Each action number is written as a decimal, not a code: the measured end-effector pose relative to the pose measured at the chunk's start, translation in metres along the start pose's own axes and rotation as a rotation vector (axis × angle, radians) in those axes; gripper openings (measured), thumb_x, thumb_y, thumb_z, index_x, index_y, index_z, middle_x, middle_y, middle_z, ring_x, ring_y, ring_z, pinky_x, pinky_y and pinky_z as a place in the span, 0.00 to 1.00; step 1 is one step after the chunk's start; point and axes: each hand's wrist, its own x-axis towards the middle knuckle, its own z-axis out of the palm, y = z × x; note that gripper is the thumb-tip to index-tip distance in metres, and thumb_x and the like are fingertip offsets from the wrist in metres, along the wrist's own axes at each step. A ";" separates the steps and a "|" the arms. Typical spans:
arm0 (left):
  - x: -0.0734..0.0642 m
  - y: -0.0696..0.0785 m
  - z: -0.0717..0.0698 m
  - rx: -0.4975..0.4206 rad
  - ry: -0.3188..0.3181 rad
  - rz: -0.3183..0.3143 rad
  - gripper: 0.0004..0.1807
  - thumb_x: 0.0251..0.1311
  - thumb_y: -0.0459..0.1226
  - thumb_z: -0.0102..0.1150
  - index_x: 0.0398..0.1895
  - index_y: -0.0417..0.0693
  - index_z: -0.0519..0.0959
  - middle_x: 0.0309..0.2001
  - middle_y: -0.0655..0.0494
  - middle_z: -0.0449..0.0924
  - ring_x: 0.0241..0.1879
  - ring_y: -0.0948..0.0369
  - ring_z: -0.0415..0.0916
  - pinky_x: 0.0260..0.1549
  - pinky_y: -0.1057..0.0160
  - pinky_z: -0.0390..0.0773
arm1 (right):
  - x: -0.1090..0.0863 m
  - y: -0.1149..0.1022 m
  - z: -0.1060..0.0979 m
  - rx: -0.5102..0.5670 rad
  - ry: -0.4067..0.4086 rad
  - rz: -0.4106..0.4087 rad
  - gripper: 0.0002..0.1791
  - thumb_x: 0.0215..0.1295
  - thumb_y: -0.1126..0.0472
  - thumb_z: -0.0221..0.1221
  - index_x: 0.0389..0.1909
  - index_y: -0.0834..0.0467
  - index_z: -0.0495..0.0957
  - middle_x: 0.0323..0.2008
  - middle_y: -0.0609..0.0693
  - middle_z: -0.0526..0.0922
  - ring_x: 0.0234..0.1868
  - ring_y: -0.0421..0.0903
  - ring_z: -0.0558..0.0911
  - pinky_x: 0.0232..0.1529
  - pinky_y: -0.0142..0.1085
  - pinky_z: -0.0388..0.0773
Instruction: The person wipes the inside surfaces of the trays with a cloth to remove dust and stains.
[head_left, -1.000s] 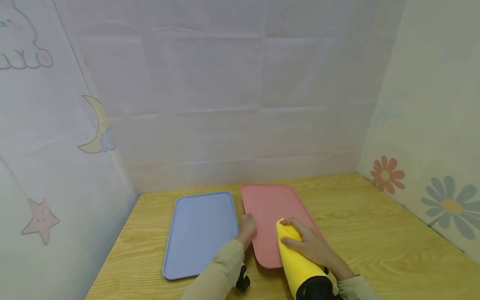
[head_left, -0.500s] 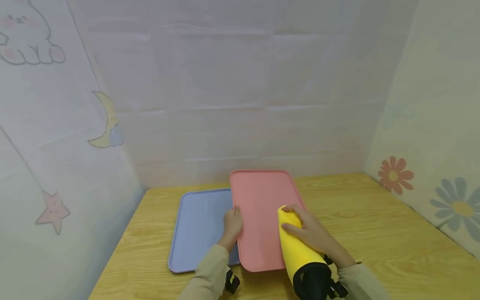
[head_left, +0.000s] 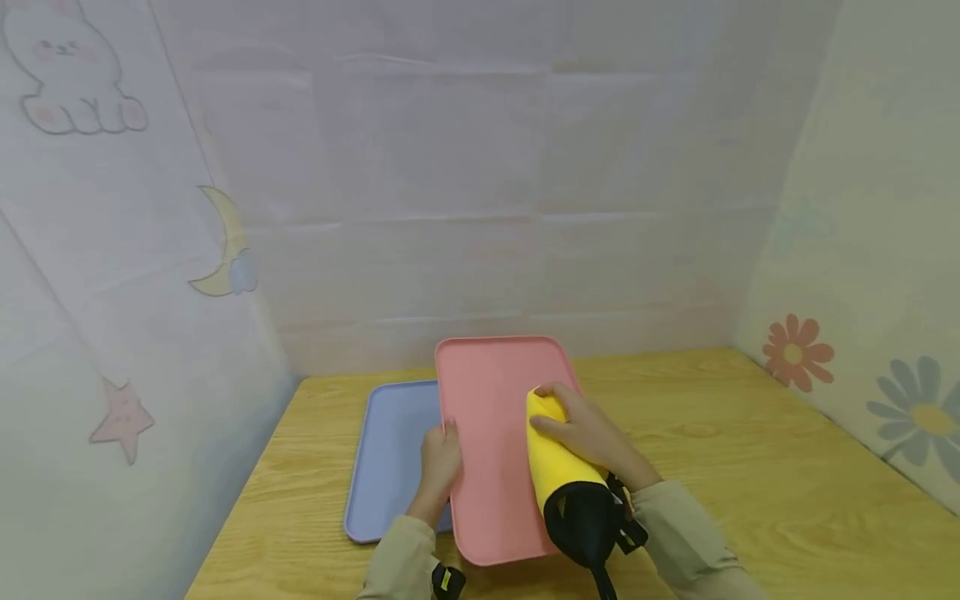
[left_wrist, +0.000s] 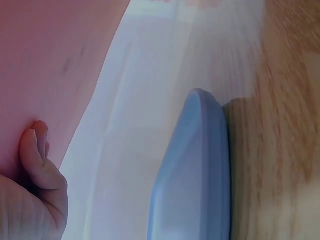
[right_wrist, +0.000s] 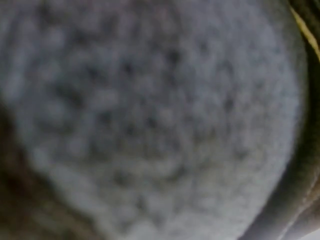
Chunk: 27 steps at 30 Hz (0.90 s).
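My left hand grips the left edge of a pink tray, with the thumb near its rim. In the left wrist view, the curled fingers press against the pink underside. That tray is raised over the table and overlaps the right part of a blue tray. My right hand holds a yellow soft tube-shaped pouch by its far end, over the pink tray's right side. Its near end is black, with a cord hanging from it. A blurred grey textured surface fills most of the right wrist view.
The blue tray lies flat on a wood-grain table. A pale cloth backdrop rises behind the table, with printed side panels to the left and right.
The pink tray has come up off the table and moved left, now covering part of the blue tray. My left hand took its edge. The right hand shifted left with the yellow pouch.
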 end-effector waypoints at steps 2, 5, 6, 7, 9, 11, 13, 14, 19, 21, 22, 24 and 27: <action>-0.002 0.001 -0.003 -0.001 0.003 -0.002 0.18 0.65 0.33 0.40 0.21 0.31 0.72 0.22 0.45 0.71 0.26 0.54 0.67 0.28 0.53 0.70 | 0.007 -0.001 0.004 -0.014 0.002 0.007 0.22 0.61 0.52 0.55 0.53 0.58 0.67 0.45 0.54 0.74 0.32 0.44 0.72 0.34 0.37 0.68; -0.007 0.002 -0.006 -0.001 -0.001 0.013 0.18 0.65 0.33 0.40 0.20 0.32 0.71 0.20 0.48 0.69 0.24 0.56 0.65 0.26 0.55 0.69 | 0.015 -0.003 0.008 -0.042 0.004 0.007 0.22 0.60 0.53 0.56 0.53 0.58 0.67 0.44 0.53 0.75 0.31 0.44 0.71 0.33 0.37 0.68; -0.009 0.002 -0.008 -0.004 -0.001 0.016 0.17 0.65 0.32 0.40 0.20 0.32 0.72 0.20 0.49 0.69 0.24 0.57 0.65 0.26 0.56 0.68 | 0.018 -0.004 0.010 -0.052 0.004 0.007 0.21 0.60 0.54 0.56 0.53 0.58 0.67 0.43 0.53 0.75 0.30 0.43 0.71 0.33 0.37 0.68; -0.012 0.003 -0.009 -0.006 -0.001 0.021 0.17 0.65 0.32 0.40 0.20 0.32 0.72 0.19 0.49 0.69 0.23 0.57 0.65 0.25 0.56 0.68 | 0.020 -0.006 0.011 -0.057 0.002 0.001 0.21 0.60 0.54 0.55 0.53 0.58 0.67 0.43 0.53 0.75 0.30 0.44 0.71 0.32 0.37 0.67; -0.017 0.003 -0.011 -0.017 -0.002 0.026 0.17 0.65 0.32 0.40 0.22 0.31 0.73 0.20 0.49 0.70 0.23 0.58 0.66 0.25 0.57 0.68 | 0.024 -0.009 0.013 -0.074 0.000 -0.006 0.21 0.60 0.54 0.55 0.53 0.58 0.68 0.43 0.53 0.75 0.30 0.44 0.71 0.32 0.37 0.67; -0.021 0.004 -0.013 -0.027 0.000 0.022 0.17 0.65 0.32 0.41 0.22 0.31 0.73 0.20 0.50 0.70 0.23 0.58 0.66 0.25 0.57 0.68 | 0.029 -0.011 0.014 -0.084 0.000 -0.016 0.21 0.61 0.54 0.55 0.53 0.58 0.68 0.45 0.54 0.75 0.32 0.44 0.72 0.34 0.37 0.67; -0.024 0.005 -0.014 -0.032 -0.002 0.020 0.16 0.65 0.32 0.41 0.23 0.30 0.73 0.20 0.50 0.69 0.23 0.58 0.65 0.24 0.58 0.68 | 0.034 -0.013 0.016 -0.099 0.005 -0.024 0.21 0.61 0.54 0.55 0.53 0.58 0.68 0.45 0.54 0.75 0.32 0.45 0.72 0.35 0.38 0.67; -0.025 0.007 -0.014 -0.035 -0.009 0.019 0.17 0.65 0.33 0.41 0.23 0.31 0.73 0.19 0.51 0.68 0.23 0.59 0.65 0.23 0.58 0.68 | 0.036 -0.014 0.016 -0.106 0.009 -0.031 0.21 0.61 0.54 0.55 0.53 0.58 0.68 0.45 0.54 0.75 0.33 0.44 0.72 0.35 0.38 0.67; -0.030 0.013 -0.012 -0.031 -0.056 0.002 0.17 0.67 0.34 0.40 0.20 0.36 0.69 0.16 0.56 0.62 0.19 0.61 0.62 0.20 0.62 0.66 | 0.049 -0.025 0.020 -0.126 0.009 -0.046 0.22 0.61 0.53 0.55 0.54 0.57 0.68 0.45 0.52 0.75 0.31 0.44 0.72 0.36 0.38 0.68; -0.032 0.014 -0.011 -0.024 -0.072 0.008 0.18 0.67 0.34 0.40 0.17 0.40 0.66 0.15 0.57 0.60 0.17 0.62 0.60 0.18 0.63 0.65 | 0.054 -0.031 0.021 -0.133 0.001 -0.038 0.22 0.61 0.53 0.54 0.55 0.56 0.68 0.45 0.52 0.75 0.31 0.44 0.72 0.36 0.38 0.68; -0.034 0.016 -0.010 -0.014 -0.079 0.017 0.19 0.67 0.35 0.40 0.15 0.42 0.64 0.14 0.57 0.59 0.16 0.62 0.59 0.16 0.64 0.64 | 0.057 -0.033 0.021 -0.141 -0.001 -0.036 0.23 0.61 0.52 0.53 0.55 0.56 0.67 0.45 0.52 0.75 0.31 0.44 0.72 0.36 0.38 0.67; -0.036 0.018 -0.009 0.005 -0.091 0.048 0.20 0.67 0.36 0.41 0.14 0.43 0.62 0.13 0.58 0.57 0.15 0.63 0.57 0.15 0.65 0.62 | 0.062 -0.039 0.020 -0.153 -0.007 -0.029 0.23 0.62 0.52 0.53 0.56 0.56 0.67 0.45 0.52 0.75 0.31 0.45 0.72 0.36 0.38 0.67; -0.039 0.021 -0.009 0.029 -0.103 0.098 0.21 0.67 0.37 0.40 0.13 0.44 0.61 0.12 0.59 0.56 0.13 0.64 0.55 0.14 0.67 0.60 | 0.069 -0.044 0.020 -0.184 -0.001 -0.037 0.23 0.62 0.51 0.53 0.56 0.56 0.67 0.42 0.52 0.75 0.30 0.45 0.71 0.34 0.38 0.67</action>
